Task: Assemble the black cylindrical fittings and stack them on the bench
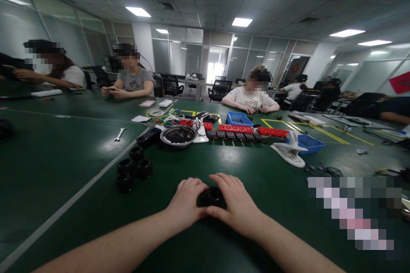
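Note:
On the green table (pixel 160 239), my left hand (pixel 188 199) and my right hand (pixel 235 204) curve round a glossy black round object (pixel 214 195) with a hollow in its middle. My left hand wraps its left side, and my right hand covers its right side with the thumb in front. Parts of the object are hidden by the fingers. Several similar black round pieces (pixel 144 168) stand grouped to the left, beyond my left hand.
Further back are a metal bowl (pixel 178 137) with black cable, red strips (pixel 235 129), a blue bin (pixel 240 118), a second blue bin (pixel 310 144) and a white clamp (pixel 290 153). A wrench (pixel 119 135) lies left. People sit across the table.

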`<move>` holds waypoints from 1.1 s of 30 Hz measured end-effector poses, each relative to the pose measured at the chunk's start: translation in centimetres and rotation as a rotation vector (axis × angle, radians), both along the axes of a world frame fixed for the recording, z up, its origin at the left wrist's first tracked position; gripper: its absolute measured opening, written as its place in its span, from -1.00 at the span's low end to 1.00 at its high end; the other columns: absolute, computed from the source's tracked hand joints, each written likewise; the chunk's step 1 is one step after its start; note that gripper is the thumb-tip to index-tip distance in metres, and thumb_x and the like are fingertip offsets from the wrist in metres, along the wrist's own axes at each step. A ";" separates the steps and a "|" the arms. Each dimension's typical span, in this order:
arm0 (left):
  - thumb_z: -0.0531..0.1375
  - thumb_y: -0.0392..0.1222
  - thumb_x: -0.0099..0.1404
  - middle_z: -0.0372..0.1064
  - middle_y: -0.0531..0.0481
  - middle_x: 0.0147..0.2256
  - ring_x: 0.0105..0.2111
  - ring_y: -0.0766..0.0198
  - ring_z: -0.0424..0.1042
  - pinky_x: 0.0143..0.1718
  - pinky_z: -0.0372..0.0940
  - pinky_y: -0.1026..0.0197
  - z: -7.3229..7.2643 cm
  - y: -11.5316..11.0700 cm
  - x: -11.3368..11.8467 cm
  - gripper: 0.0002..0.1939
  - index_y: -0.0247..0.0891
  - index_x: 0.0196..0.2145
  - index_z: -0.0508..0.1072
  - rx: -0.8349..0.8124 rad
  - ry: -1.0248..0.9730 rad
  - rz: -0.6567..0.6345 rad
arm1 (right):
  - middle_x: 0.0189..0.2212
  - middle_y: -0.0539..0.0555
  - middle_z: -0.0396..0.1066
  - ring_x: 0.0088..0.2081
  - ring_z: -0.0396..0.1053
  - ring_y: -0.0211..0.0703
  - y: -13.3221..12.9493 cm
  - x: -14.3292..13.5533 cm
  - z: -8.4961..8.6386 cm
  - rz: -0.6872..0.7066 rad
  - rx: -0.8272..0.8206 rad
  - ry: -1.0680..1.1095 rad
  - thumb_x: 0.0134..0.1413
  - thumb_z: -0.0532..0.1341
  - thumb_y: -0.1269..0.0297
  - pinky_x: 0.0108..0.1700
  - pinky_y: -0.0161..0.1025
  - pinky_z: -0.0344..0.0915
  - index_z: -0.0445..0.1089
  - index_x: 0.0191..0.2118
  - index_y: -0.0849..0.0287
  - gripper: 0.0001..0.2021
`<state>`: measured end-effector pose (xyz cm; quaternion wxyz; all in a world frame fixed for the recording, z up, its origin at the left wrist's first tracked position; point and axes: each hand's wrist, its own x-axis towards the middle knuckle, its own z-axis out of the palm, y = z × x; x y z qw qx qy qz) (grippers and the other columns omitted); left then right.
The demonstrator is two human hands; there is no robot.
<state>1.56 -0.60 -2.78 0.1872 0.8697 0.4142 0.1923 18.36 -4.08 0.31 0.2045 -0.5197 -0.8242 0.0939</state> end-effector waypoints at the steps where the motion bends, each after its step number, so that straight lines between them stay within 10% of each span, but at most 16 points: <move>1: 0.23 0.08 0.03 0.29 -0.02 -0.27 -0.23 0.11 0.24 -0.18 0.13 0.10 0.0 0.0 0.0 -0.64 -0.21 -0.30 0.39 -0.004 0.001 -0.001 | 0.02 0.21 0.19 0.02 0.14 0.05 0.2 0.6 0.1 0.090 -0.064 0.081 -0.09 0.22 0.11 0.03 0.00 0.06 0.13 0.06 0.21 -0.42; 5: 0.26 0.07 -0.01 0.29 0.02 -0.29 -0.24 0.12 0.24 -0.21 0.13 0.12 0.3 0.0 -0.1 -0.62 -0.19 -0.29 0.38 -0.029 0.008 0.002 | -0.06 0.09 0.30 -0.06 0.25 -0.12 0.9 1.7 0.8 0.264 -0.304 0.217 -0.04 0.19 0.33 -0.02 -0.16 0.17 0.21 0.00 0.14 -0.58; 10: 0.27 -0.05 0.01 0.29 0.03 -0.30 -0.24 0.13 0.24 -0.17 0.12 0.12 0.1 0.0 -0.1 -0.70 -0.19 -0.29 0.39 -0.016 0.002 -0.007 | -0.41 0.17 0.37 -0.30 0.31 0.08 0.4 -0.7 0.4 -0.155 -0.072 -0.165 -0.25 0.29 0.01 -0.26 -0.01 0.25 0.34 -0.33 0.23 -0.59; 14: 0.27 -0.07 0.02 0.30 0.00 -0.28 -0.24 0.12 0.25 -0.16 0.11 0.11 -0.3 0.1 0.0 -0.69 -0.22 -0.27 0.39 0.000 0.023 0.016 | -0.03 0.33 0.22 0.02 0.12 0.24 -0.4 -1.6 -0.6 -0.059 0.030 -0.122 -0.14 0.20 -0.06 0.02 0.19 0.01 0.21 -0.03 0.28 -0.39; 18: 0.27 -0.05 0.02 0.30 0.01 -0.28 -0.23 0.12 0.24 -0.15 0.11 0.10 -0.1 -0.1 0.0 -0.67 -0.22 -0.26 0.38 0.007 0.013 0.021 | 0.24 0.21 -0.31 0.22 -0.24 0.00 -0.5 0.0 0.1 0.204 -0.232 0.046 -0.01 0.11 0.38 0.17 0.01 -0.13 -0.19 0.22 0.23 -0.32; 22: 0.29 0.00 -0.01 0.30 0.03 -0.30 -0.24 0.13 0.25 -0.18 0.12 0.11 0.4 -0.3 0.0 -0.65 -0.21 -0.30 0.38 -0.001 0.003 0.000 | 0.16 0.12 0.03 0.15 0.02 -0.10 -0.2 1.2 1.9 0.251 -0.352 0.034 -0.02 0.03 0.53 0.14 -0.12 0.01 0.04 0.15 0.15 -0.45; 26: 0.28 -0.02 -0.01 0.30 0.04 -0.31 -0.24 0.13 0.25 -0.19 0.12 0.12 0.4 -0.3 0.0 -0.69 -0.17 -0.30 0.39 -0.016 -0.011 0.006 | -0.24 0.21 0.43 -0.22 0.38 0.07 -0.3 -0.2 2.1 -0.038 -0.217 -0.231 -0.04 0.18 0.28 -0.20 -0.08 0.29 0.31 -0.10 0.22 -0.67; 29: 0.26 -0.07 0.02 0.30 0.03 -0.30 -0.24 0.14 0.24 -0.18 0.12 0.13 0.3 -0.2 0.0 -0.74 -0.18 -0.31 0.40 -0.009 -0.010 0.002 | -0.47 0.24 0.43 -0.40 0.39 0.11 -0.9 -1.6 1.6 -0.217 -0.095 -0.403 -0.06 0.16 -0.02 -0.41 -0.10 0.27 0.36 -0.30 0.26 -0.61; 33: 0.26 -0.03 0.02 0.30 0.03 -0.32 -0.26 0.14 0.25 -0.20 0.12 0.13 0.2 -0.1 -0.1 -0.72 -0.18 -0.33 0.40 -0.019 -0.015 -0.006 | -0.53 0.18 0.39 -0.45 0.35 0.00 -1.9 -2.0 1.8 -0.074 -0.058 -0.361 0.00 0.03 -0.14 -0.40 -0.14 0.23 0.37 -0.47 0.21 -0.53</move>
